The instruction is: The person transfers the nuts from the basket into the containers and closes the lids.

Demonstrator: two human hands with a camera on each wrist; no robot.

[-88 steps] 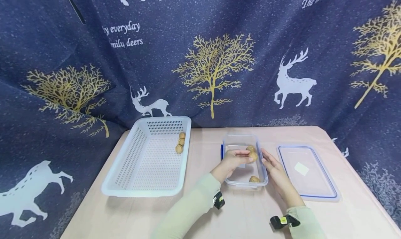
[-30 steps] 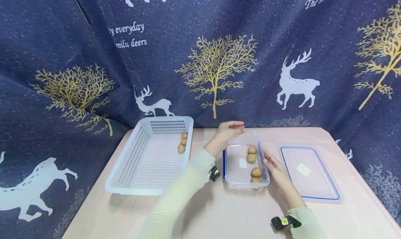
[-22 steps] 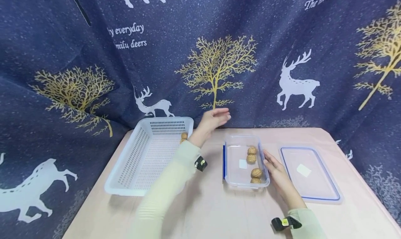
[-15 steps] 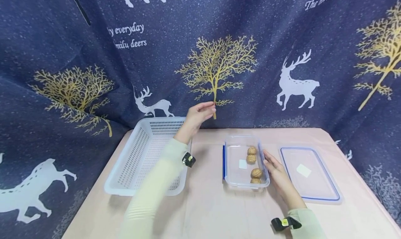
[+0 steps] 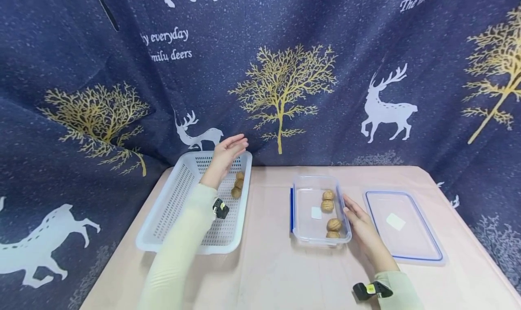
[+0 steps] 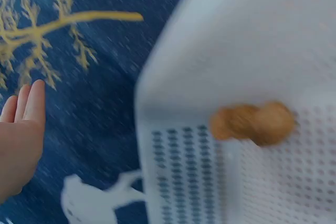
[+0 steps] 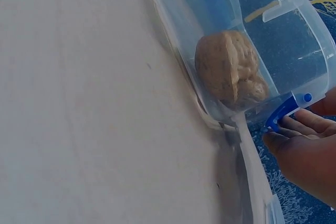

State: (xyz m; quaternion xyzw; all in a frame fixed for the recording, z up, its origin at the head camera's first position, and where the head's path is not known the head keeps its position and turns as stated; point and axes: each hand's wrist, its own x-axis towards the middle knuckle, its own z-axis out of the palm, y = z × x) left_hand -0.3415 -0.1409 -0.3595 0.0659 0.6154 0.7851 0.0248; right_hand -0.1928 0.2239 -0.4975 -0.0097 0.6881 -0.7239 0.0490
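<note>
My left hand (image 5: 228, 155) hovers over the far part of a white slotted plastic basket (image 5: 189, 249), its fingers extended and nothing held. Three walnuts (image 5: 239, 183) lie in a row along the basket's right wall, just beyond that hand. In the left wrist view the basket and its walnuts (image 6: 270, 123) are blurred. A clear plastic food box (image 5: 303, 235) with a blue latch holds several walnuts (image 5: 333, 224) along its right side, set in two pairs. My right hand (image 5: 363, 226) rests its fairly straight fingers against the box's right wall, near a blue latch (image 7: 286, 111).
A clear lid (image 5: 403, 244) with a blue seal lies flat to the right of the box. Bare pink tabletop (image 5: 268, 255) separates basket and box. Behind the table hangs a dark blue cloth (image 5: 260, 21) with deer and trees.
My left hand has let go of walnuts in the box, risen and swung left to above the basket. The pair at the box's near end has gained a walnut. My right hand stays put.
</note>
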